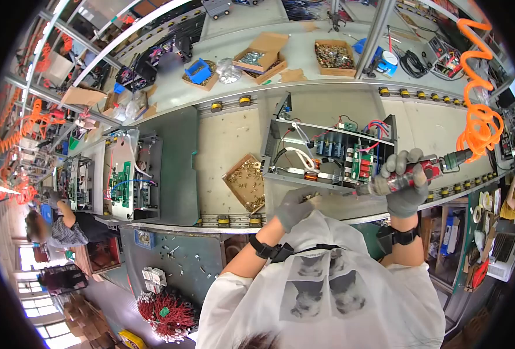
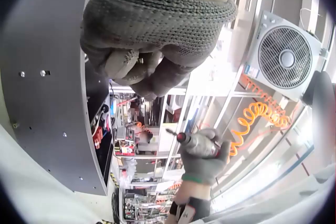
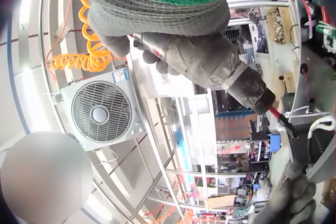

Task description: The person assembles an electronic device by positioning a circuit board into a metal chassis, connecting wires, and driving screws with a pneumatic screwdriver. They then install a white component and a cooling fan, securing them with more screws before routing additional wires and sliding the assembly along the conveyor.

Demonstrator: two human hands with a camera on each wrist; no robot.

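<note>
My right hand (image 1: pixel 407 200), in a grey glove, grips a tape-wrapped air screwdriver (image 3: pixel 205 61). Its bit (image 3: pixel 283 123) points left, towards my other hand. An orange coiled hose (image 1: pixel 479 131) hangs at the tool's rear end. My left hand (image 1: pixel 295 207), also gloved, is at the near side of an open metal case (image 1: pixel 304 177). The left fingers are curled, and a small shiny metal piece (image 2: pixel 140 61) shows between thumb and fingers; its kind is too small to tell. Inside the case are green circuit boards (image 1: pixel 360 166), a row of capacitors (image 1: pixel 330 145) and white cables (image 1: pixel 298 154).
A cardboard tray of brass-coloured fasteners (image 1: pixel 247 183) lies left of the case. Further left, a dark panel (image 1: pixel 176 168) and another open case (image 1: pixel 132 174) stand on the line. Parts boxes (image 1: pixel 334 58) sit on the back shelf. Another person (image 1: pixel 65 224) works at far left.
</note>
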